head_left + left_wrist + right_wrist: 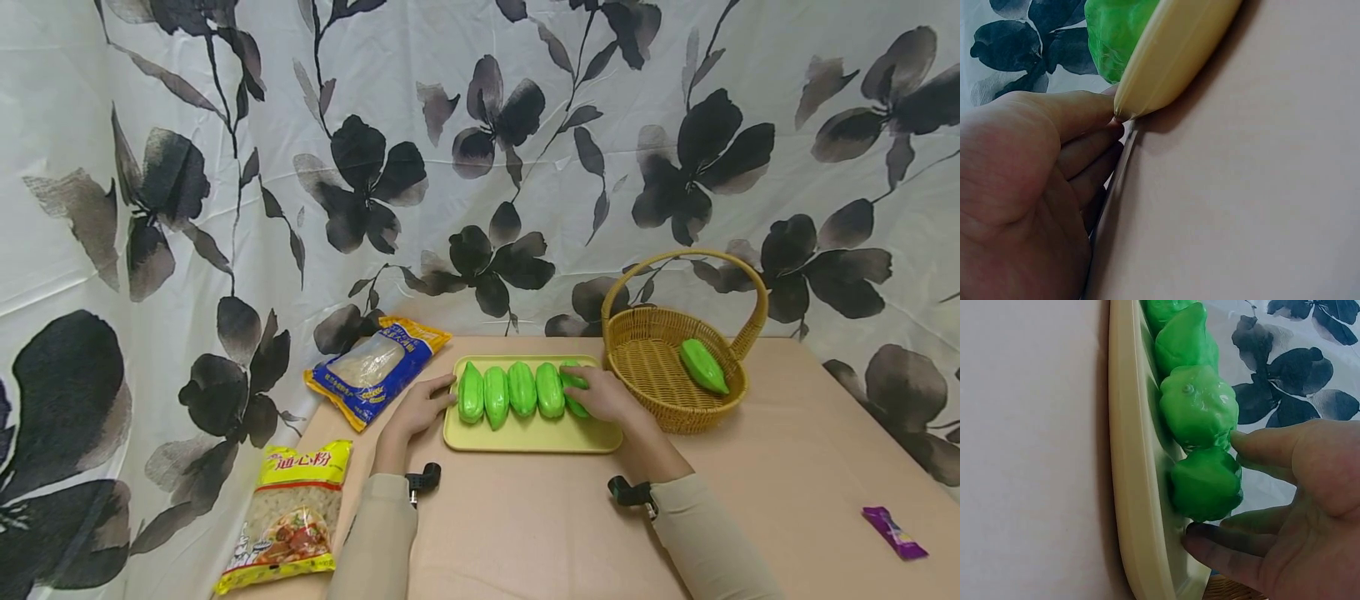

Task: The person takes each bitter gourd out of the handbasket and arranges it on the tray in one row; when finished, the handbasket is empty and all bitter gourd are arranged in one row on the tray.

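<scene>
Several shiny green gourd-shaped vegetables (522, 389) lie side by side in a row on a pale yellow tray (525, 440). My left hand (423, 407) is at the tray's left end, its thumb and fingertips pinching the rim (1166, 69) in the left wrist view. At the row's right end, my right hand (606, 394) grips the last green gourd (1207, 484), thumb on one side and fingers on the other. This gourd rests against its neighbour (1197, 406) and is partly covered by the hand in the head view.
A wicker basket (626, 367) with a tall handle stands right of the tray, one green gourd (703, 367) inside. Left of the tray lie a blue and yellow noodle packet (375, 367) and a yellow pasta bag (288, 517). A purple wrapped snack (895, 533) lies far right.
</scene>
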Demonstrator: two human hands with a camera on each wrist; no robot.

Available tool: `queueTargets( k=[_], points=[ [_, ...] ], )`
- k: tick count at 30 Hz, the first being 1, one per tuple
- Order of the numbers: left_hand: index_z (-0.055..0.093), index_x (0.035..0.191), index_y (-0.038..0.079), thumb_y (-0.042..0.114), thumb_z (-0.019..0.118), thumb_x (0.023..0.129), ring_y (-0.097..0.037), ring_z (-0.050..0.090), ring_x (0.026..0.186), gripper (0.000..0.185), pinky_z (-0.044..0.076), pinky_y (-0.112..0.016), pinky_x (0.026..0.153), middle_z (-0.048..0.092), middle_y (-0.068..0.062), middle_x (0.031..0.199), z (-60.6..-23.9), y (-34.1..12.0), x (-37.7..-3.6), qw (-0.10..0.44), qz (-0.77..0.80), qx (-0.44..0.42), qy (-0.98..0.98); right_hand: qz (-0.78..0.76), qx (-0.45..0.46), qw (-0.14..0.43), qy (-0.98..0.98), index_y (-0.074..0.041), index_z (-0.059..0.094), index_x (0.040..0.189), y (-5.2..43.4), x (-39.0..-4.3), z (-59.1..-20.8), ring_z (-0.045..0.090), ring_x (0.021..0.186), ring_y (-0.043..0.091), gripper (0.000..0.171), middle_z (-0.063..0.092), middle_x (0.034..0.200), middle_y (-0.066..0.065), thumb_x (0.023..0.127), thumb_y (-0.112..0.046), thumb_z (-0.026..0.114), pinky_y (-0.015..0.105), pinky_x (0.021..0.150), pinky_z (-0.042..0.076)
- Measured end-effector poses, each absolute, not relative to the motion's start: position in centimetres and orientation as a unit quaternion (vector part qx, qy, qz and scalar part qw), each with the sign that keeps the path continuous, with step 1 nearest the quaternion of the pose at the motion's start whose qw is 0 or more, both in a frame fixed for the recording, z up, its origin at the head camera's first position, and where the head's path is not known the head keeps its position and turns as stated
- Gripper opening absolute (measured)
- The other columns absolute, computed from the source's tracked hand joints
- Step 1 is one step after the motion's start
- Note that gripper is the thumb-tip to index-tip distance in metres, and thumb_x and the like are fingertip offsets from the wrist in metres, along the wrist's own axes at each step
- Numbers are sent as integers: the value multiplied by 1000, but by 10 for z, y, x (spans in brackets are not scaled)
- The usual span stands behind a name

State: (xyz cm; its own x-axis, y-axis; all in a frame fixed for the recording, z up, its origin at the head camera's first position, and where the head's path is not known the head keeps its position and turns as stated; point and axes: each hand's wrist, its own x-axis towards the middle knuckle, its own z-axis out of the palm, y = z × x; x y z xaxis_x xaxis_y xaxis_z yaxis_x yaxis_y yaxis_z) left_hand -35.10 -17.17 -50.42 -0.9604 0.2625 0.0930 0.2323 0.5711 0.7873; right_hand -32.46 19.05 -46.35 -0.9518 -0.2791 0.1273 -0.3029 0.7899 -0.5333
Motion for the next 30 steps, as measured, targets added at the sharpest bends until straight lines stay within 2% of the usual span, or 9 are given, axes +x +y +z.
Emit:
queueTargets(
  k=[4, 11, 19, 23, 27, 30],
  points=[
    [52, 139, 12, 22, 61, 95, -26, 38, 137, 46, 29, -45, 114, 52, -4, 141, -504, -171, -350, 17, 441, 137, 887, 280, 153, 18, -947, -13, 54, 138, 190, -323, -462, 56, 97, 25, 46, 55, 136, 15, 95, -26, 61, 44, 83, 47],
    [52, 140, 14, 24, 61, 95, -26, 37, 137, 47, 29, -45, 114, 51, -2, 142, -503, -171, -349, 20, 441, 130, 888, 282, 156, 15, -947, -11, 54, 138, 188, -319, -458, 55, 92, 24, 46, 56, 134, 14, 94, -25, 61, 43, 82, 47],
    [52, 139, 13, 24, 62, 95, -25, 37, 137, 46, 29, -44, 114, 52, -2, 141, -504, -171, -350, 19, 445, 130, 886, 278, 152, 5, -949, -12, 53, 139, 188, -321, -457, 54, 78, 21, 47, 59, 130, 14, 95, -26, 61, 37, 72, 44],
    [53, 139, 13, 24, 61, 95, -25, 37, 137, 46, 29, -44, 114, 52, -2, 141, -503, -171, -349, 21, 448, 130, 884, 273, 152, 18, -950, -10, 52, 139, 189, -321, -458, 60, 95, 27, 49, 58, 131, 16, 94, -27, 61, 43, 82, 48],
    [53, 139, 13, 23, 61, 95, -25, 37, 137, 46, 29, -45, 114, 52, -3, 141, -503, -171, -349, 20, 450, 132, 883, 271, 142, 34, -951, -9, 50, 141, 189, -320, -455, 57, 115, 33, 52, 55, 135, 18, 94, -28, 62, 51, 94, 47],
    [53, 139, 14, 24, 61, 95, -25, 37, 137, 46, 29, -44, 114, 52, -2, 141, -504, -171, -350, 21, 450, 129, 883, 272, 132, 39, -953, -10, 49, 142, 188, -318, -452, 56, 116, 32, 53, 53, 137, 18, 94, -29, 61, 51, 94, 47]
  ],
)
